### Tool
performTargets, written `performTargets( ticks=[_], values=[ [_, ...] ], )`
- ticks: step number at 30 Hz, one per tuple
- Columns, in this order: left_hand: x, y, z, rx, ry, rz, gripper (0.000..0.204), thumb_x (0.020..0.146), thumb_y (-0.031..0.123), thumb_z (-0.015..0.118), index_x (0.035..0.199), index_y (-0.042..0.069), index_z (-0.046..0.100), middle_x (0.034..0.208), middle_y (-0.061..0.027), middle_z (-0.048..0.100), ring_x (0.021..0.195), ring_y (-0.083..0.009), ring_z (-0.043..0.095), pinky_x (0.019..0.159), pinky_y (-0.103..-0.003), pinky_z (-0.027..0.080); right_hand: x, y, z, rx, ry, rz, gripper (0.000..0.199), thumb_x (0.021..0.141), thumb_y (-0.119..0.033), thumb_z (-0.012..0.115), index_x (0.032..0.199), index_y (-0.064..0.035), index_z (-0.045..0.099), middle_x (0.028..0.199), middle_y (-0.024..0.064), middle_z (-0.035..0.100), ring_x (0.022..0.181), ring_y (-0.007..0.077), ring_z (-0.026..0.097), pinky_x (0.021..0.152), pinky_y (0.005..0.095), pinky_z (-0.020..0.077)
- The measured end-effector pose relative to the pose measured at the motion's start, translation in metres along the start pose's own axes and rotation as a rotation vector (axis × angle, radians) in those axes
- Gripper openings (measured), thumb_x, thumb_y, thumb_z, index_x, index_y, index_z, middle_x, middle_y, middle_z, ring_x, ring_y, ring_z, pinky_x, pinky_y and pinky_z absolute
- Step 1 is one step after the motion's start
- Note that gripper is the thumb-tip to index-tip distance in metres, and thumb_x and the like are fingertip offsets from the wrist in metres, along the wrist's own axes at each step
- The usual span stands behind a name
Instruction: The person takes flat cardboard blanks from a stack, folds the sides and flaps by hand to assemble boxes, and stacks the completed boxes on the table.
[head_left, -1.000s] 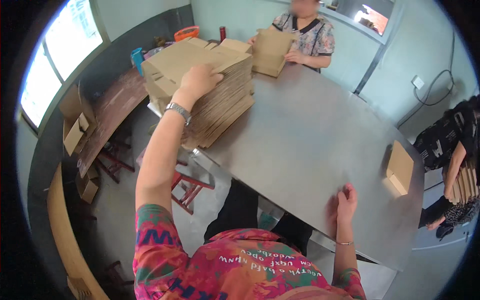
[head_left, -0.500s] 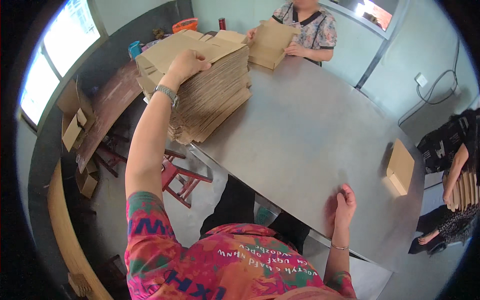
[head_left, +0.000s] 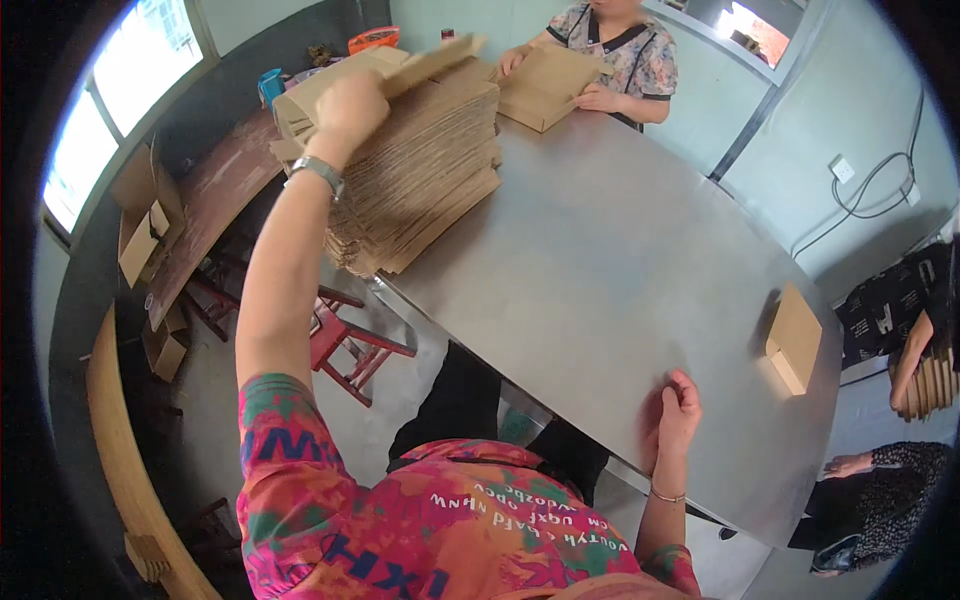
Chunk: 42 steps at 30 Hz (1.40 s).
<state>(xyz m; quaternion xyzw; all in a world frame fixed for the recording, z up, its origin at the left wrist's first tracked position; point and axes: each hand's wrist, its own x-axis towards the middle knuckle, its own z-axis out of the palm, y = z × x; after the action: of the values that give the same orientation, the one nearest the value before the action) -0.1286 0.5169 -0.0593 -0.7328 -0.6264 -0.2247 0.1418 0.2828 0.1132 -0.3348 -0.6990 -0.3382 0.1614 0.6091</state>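
Observation:
A tall stack of flat cardboard box blanks [head_left: 420,150] stands at the table's left end. On top of it, my left hand [head_left: 352,112] is closed on the edge of the uppermost cardboard blank [head_left: 440,60], whose right side is tilted up off the pile. My right hand [head_left: 680,415] rests at the near edge of the metal table [head_left: 600,270]; it holds nothing, with its fingers loosely curled and the thumb apart. A folded cardboard box [head_left: 795,340] stands on the table's right side, away from both hands.
Across the table, a person handles an open cardboard box [head_left: 545,85]. At the right, another person holds several cardboard pieces [head_left: 925,385]. A red stool [head_left: 350,345] stands below the stack, beside a wooden bench [head_left: 215,215]. An orange bag [head_left: 373,40] lies behind the stack.
My left hand has closed on the top blank and raised its right side. Across the table, the box is held lower. The people at the right have shifted; my right hand has barely moved.

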Motion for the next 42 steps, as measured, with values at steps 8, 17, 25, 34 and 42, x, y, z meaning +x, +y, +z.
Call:
performTargets(
  ticks=[8, 17, 25, 34, 42],
  values=[
    [-0.015, 0.025, -0.065, -0.186, 0.573, 0.114, 0.024, 0.09, 0.028, 0.055, 0.106, 0.017, 0.067, 0.096, -0.0147, 0.069, 0.092, -0.0362, 0.065, 0.075, -0.046, 0.053, -0.002, -0.011, 0.002, -0.155, 0.032, -0.022, 0.025, 0.086, 0.0, 0.057, 0.109, -0.0008, 0.065, 0.117, 0.0108, 0.062, 0.109, 0.0202, 0.057, 0.097, 0.0315, 0.0438],
    [-0.254, 0.175, 0.075, -0.55, -0.102, 0.964, 0.032, 0.079, 0.005, 0.055, 0.109, 0.013, 0.062, 0.088, -0.0055, 0.065, 0.077, -0.0257, 0.061, 0.063, -0.039, 0.051, -0.045, -0.033, 0.016, 0.071, 0.128, -0.006, 0.025, 0.092, -0.002, 0.057, 0.117, -0.0002, 0.06, 0.102, 0.0015, 0.064, 0.089, 0.0081, 0.057, 0.082, 0.0228, 0.0472],
    [-0.309, 0.176, 0.082, -0.745, -0.31, 0.981, 0.026, 0.076, 0.006, 0.058, 0.101, 0.01, 0.064, 0.083, -0.0041, 0.064, 0.078, -0.0254, 0.059, 0.068, -0.038, 0.049, -0.071, -0.058, 0.032, -0.212, 0.211, -0.013, 0.018, 0.087, -0.008, 0.067, 0.101, 0.003, 0.066, 0.083, 0.012, 0.067, 0.07, 0.0176, 0.063, 0.065, 0.0279, 0.0509],
    [-0.305, 0.153, 0.071, -0.931, -0.075, 0.913, 0.021, 0.075, -0.001, 0.061, 0.095, 0.004, 0.064, 0.083, -0.0079, 0.064, 0.078, -0.0262, 0.059, 0.068, -0.039, 0.047, -0.056, -0.092, 0.044, -0.913, 0.154, -0.304, 0.014, 0.081, -0.012, 0.065, 0.092, -0.0057, 0.071, 0.087, 0.0124, 0.069, 0.105, 0.0345, 0.062, 0.096, 0.0464, 0.0413],
    [-0.322, 0.11, 0.081, -0.873, -0.182, 0.271, 0.019, 0.086, 0.001, 0.062, 0.104, -0.002, 0.061, 0.099, -0.017, 0.066, 0.09, -0.0355, 0.061, 0.081, -0.04, 0.049, -0.052, -0.07, 0.032, -0.642, 0.031, -0.196, 0.017, 0.08, -0.008, 0.065, 0.095, -0.0056, 0.07, 0.132, 0.0253, 0.052, 0.122, 0.0434, 0.05, 0.108, 0.0471, 0.0337]
  ],
)
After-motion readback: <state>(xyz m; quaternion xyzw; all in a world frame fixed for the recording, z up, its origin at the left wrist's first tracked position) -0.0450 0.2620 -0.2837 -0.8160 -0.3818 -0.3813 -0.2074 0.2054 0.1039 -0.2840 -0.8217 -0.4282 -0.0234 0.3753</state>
